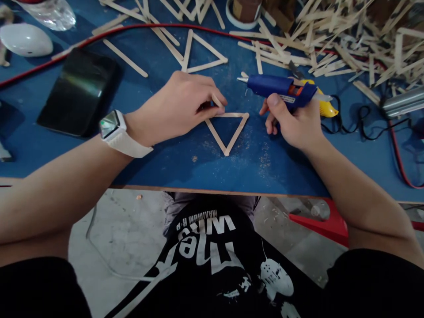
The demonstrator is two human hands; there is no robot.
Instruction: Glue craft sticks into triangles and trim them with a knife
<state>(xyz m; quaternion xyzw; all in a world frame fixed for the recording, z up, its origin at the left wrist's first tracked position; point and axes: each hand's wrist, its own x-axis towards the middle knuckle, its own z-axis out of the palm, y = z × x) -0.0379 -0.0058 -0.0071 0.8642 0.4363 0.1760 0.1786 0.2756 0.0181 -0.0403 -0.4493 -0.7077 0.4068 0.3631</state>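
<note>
My left hand [180,104] is closed, its thumb and fingers pinching a short wooden craft stick [217,101]. That stick meets the upper left corner of a triangle of craft sticks [236,133] lying flat on the blue tabletop. Fingertips hide part of this corner. To the right, my right hand [300,121] grips a blue glue gun [270,85], with its metal nozzle pointing left, above and beyond the triangle. Some fingers of the right hand curl below the gun's body. Another craft-stick triangle [206,66] lies just beyond my left hand.
Loose craft sticks [334,48] are heaped at the back right. A dark phone [77,90] and a white mouse [26,39] lie left. A red cable [132,26] crosses the back. By my right hand are a yellow-handled tool [327,108] and a metal cylinder [404,102].
</note>
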